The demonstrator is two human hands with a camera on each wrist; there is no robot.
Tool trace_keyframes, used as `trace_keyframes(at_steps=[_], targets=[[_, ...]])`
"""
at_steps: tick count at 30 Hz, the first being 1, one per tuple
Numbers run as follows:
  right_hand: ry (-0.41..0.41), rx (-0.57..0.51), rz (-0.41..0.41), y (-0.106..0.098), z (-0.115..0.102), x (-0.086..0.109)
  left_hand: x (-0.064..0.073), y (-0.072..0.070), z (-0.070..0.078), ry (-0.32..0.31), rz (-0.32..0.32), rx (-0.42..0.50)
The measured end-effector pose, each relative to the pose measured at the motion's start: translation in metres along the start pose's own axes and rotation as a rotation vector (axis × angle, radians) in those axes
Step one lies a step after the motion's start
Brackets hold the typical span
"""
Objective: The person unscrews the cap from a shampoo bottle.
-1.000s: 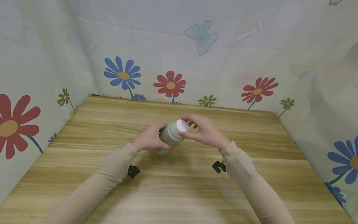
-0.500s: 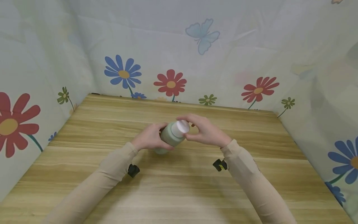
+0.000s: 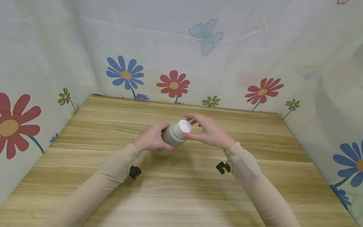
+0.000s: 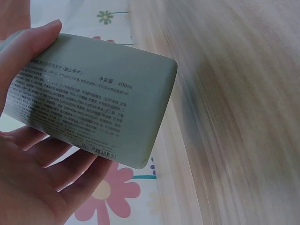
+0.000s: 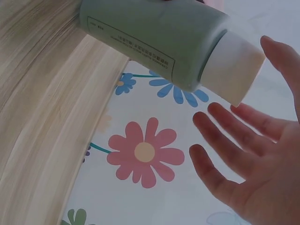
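A pale green bottle with printed text and a white cap is tilted above the wooden table, its cap toward the upper right. My left hand grips the bottle's body, thumb on one side and fingers on the other, as the left wrist view shows on the bottle. At the cap, my right hand has its fingers spread and loosely bent. In the right wrist view the right fingers stand apart from the cap; the thumb tip is close to its edge, and contact cannot be told.
The wood-grain table lies beneath both hands. A white curtain printed with flowers and a butterfly stands behind it and on both sides. Black wrist-worn devices hang by both sleeves.
Half a second ago the right fingers lay closer round the cap; now they have spread away from it, much as one second ago. The left hand and bottle have hardly moved.
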State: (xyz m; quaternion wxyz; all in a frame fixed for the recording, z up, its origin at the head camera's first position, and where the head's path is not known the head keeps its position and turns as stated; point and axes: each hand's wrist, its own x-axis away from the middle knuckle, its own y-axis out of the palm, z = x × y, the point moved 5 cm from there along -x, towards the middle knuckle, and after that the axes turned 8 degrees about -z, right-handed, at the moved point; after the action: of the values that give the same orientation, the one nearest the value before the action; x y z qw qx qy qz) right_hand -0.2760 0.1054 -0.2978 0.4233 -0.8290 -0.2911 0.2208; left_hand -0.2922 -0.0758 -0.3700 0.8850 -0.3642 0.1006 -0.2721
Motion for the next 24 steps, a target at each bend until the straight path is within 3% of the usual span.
trace_keyframes(at_steps=[3,9,24], targets=[[0.025,-0.015,0.020,0.000,0.002,-0.001,0.000,0.000,0.000,-0.003,0.000,-0.006],[-0.016,-0.034,0.023,0.002,-0.002,-0.002,0.001,0.001,0.002,0.017,0.017,-0.047],[-0.075,0.043,-0.065,0.002,-0.009,-0.001,0.002,0.001,0.001,0.022,0.017,-0.054]])
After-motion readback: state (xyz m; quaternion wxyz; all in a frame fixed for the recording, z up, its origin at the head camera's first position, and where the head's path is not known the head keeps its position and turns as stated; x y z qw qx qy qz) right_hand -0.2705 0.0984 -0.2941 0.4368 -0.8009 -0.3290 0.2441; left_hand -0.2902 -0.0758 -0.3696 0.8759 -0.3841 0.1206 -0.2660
